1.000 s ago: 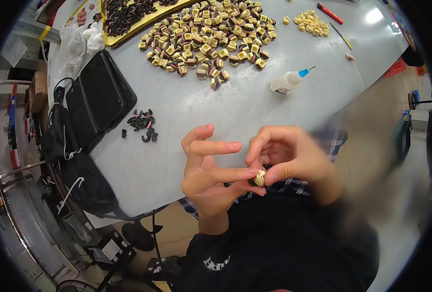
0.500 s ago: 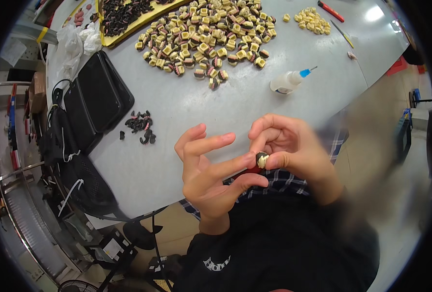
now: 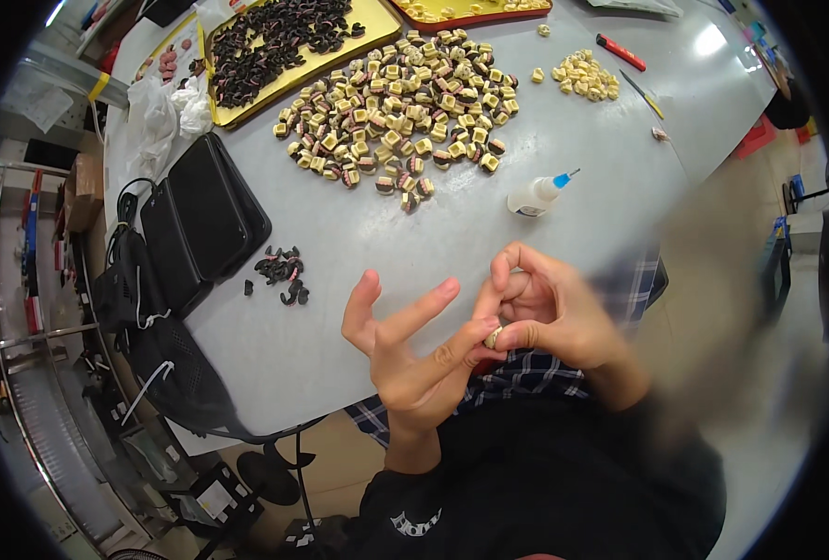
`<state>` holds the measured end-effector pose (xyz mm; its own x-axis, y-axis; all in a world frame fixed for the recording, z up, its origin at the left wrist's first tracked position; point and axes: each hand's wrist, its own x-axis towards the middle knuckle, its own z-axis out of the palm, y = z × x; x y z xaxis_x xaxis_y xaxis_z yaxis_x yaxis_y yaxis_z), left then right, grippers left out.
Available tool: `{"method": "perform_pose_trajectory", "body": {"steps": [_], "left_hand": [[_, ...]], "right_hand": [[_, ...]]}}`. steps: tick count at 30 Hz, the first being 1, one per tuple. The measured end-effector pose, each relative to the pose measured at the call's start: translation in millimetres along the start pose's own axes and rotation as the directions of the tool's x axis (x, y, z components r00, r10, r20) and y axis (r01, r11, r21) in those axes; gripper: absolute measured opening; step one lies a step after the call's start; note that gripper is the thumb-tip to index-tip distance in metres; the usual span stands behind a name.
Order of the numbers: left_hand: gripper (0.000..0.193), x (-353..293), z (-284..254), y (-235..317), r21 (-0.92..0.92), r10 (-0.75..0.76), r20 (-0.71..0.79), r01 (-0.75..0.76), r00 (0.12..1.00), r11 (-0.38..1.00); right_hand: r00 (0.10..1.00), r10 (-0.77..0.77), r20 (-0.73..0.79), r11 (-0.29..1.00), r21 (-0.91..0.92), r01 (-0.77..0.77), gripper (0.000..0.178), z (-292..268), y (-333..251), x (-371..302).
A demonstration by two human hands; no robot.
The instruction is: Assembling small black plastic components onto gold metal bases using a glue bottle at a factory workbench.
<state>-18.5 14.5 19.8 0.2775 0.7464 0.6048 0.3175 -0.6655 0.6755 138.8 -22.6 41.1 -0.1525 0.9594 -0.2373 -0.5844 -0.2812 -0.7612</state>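
Between my two hands is a small cream-and-black piece [image 3: 494, 338]; mostly its cream side shows, the rest covered by fingertips. My right hand [image 3: 564, 322] pinches it between thumb and index finger, its other fingers curled. From the other side, my left hand [image 3: 419, 369] closes thumb and index finger on the same piece, with other fingers stretched out. Beyond the hands lies a large heap of similar cream, black and pink pieces [image 3: 396, 112]. A small pile of black and pink curved parts [image 3: 280, 271] sits left of my left hand.
A white squeeze bottle [image 3: 531, 198] with a blue needle tip stands beyond my right hand. Cream parts [image 3: 585, 75], a red marker-like tool [image 3: 620, 52] and a thin pointed tool [image 3: 642, 94] lie farther right. A black case [image 3: 204, 215] and yellow tray [image 3: 377, 33] are leftward.
My left thumb has closed up onto the piece, and the piece now shows its cream side instead of black. The view has shifted, bringing more of the trays into sight.
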Motion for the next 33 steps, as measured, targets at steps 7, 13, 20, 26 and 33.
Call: {"method": "perform_pose_trajectory", "body": {"steps": [7,13,20,26,33], "left_hand": [[0.03,-0.6,-0.4,-2.7,0.022,-0.001,0.012,0.0,1.0,1.0],[0.033,4.0,-6.9,7.1,-0.065,-0.118,-0.049,0.115,0.992,0.991],[0.027,-1.7,-41.2,-10.7,0.25,-0.274,-0.201,0.32,0.94,0.914],[0.029,9.3,-68.6,-31.0,0.438,-0.308,-0.313,0.424,0.899,0.793],[0.017,11.0,-64.8,-41.9,0.522,-0.287,-0.195,0.347,0.938,0.779]], "right_hand": [[0.999,0.031,0.038,0.999,0.032,-0.032,0.042,-2.0,-0.3,6.8],[0.983,-0.16,-0.091,0.923,-0.367,0.117,0.047,5.8,11.2,17.2],[0.69,-0.709,-0.144,0.519,-0.769,0.374,0.053,43.1,29.1,28.4],[0.488,-0.871,-0.052,0.386,-0.688,0.615,0.052,19.6,52.7,6.5],[0.38,-0.912,-0.156,0.374,-0.697,0.611,0.038,-17.7,40.4,-11.7]]}}
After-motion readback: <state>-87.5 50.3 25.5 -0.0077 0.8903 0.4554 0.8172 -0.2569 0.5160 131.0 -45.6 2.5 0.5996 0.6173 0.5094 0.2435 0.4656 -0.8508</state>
